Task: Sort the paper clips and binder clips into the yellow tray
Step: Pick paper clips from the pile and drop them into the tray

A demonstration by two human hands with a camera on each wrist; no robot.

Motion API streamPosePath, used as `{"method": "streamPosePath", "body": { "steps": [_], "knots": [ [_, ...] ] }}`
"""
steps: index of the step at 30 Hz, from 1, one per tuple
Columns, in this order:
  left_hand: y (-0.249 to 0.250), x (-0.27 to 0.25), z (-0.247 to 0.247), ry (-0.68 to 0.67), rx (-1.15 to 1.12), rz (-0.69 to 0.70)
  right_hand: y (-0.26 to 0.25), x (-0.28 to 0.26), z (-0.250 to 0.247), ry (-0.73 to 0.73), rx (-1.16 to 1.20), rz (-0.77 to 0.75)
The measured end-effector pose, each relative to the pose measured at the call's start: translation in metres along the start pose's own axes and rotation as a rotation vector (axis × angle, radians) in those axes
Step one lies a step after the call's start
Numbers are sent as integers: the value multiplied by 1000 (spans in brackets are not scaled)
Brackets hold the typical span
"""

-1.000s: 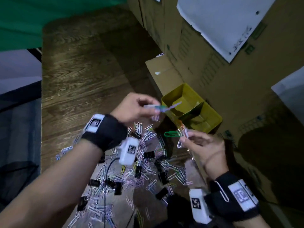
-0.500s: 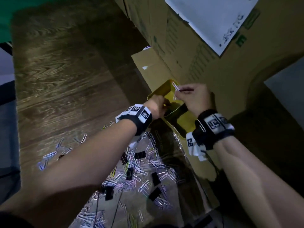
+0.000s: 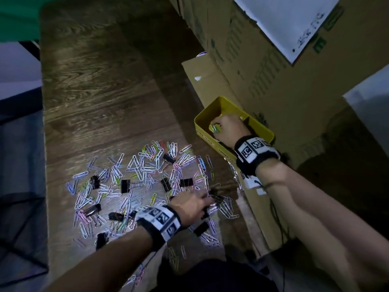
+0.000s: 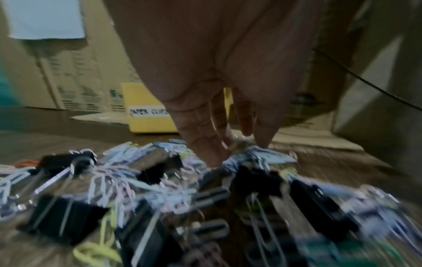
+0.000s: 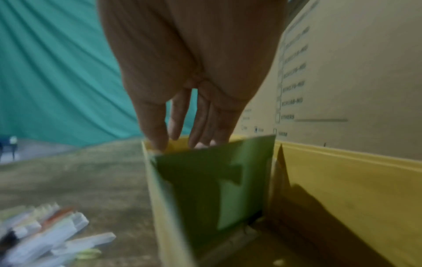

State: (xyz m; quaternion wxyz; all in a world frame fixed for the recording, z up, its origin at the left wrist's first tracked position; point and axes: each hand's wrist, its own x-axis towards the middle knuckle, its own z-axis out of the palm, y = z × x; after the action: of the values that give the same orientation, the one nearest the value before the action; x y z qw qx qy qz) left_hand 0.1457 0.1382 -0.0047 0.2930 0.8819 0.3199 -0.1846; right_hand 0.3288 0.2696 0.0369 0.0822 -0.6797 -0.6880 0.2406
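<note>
A heap of coloured paper clips [image 3: 147, 165] mixed with black binder clips [image 3: 125, 185] covers the wooden table. My left hand [image 3: 208, 202] reaches down onto the heap's right side. In the left wrist view its fingertips [image 4: 205, 153] touch the clips, fingers fairly straight; the picture is blurred. The yellow tray [image 3: 200, 121] stands against the boxes, with a "PAPER CLIPS" label on its side wall [image 4: 148, 112]. My right hand [image 3: 219, 125] is lowered into its far compartment, fingers [image 5: 157, 137] straight behind a green divider [image 5: 212, 180]. Green paper clips [image 3: 215, 129] lie at its fingertips.
Tall cardboard boxes [image 3: 273, 81] wall off the right side, with a white sheet [image 3: 284, 22] taped on. A flat cardboard flap [image 3: 206, 81] lies beyond the tray. The table's left edge [image 3: 43, 144] drops to a dark floor. Bare wood stretches beyond the heap.
My left hand has come back from the tray down onto the heap. My right hand, which held a paper clip above the tray, has sunk into the far compartment.
</note>
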Motion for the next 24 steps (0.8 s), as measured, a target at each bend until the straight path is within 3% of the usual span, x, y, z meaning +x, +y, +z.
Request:
{"method": "streamPosePath", "body": {
  "steps": [4, 7, 10, 12, 15, 20, 24],
  "knots": [
    [7, 1, 27, -35, 36, -78, -13, -43, -3, 147, 182, -93],
    [6, 0, 34, 9, -2, -98, -14, -83, 12, -66, 318, -52],
    [1, -8, 33, 124, -32, -99, -2, -115, 39, -367, 254, 34],
    [-5, -18, 37, 218, -61, -83, 7, -137, 54, -481, 160, 79],
    [-3, -34, 44, 248, -121, -81, 18, -164, 79, -539, 23, 98],
    [18, -43, 68, 143, -111, -107, 17, -187, 109, -634, -97, 99],
    [24, -38, 84, 158, -126, -161, 16, -197, 120, -623, -148, 55]
  ]
}}
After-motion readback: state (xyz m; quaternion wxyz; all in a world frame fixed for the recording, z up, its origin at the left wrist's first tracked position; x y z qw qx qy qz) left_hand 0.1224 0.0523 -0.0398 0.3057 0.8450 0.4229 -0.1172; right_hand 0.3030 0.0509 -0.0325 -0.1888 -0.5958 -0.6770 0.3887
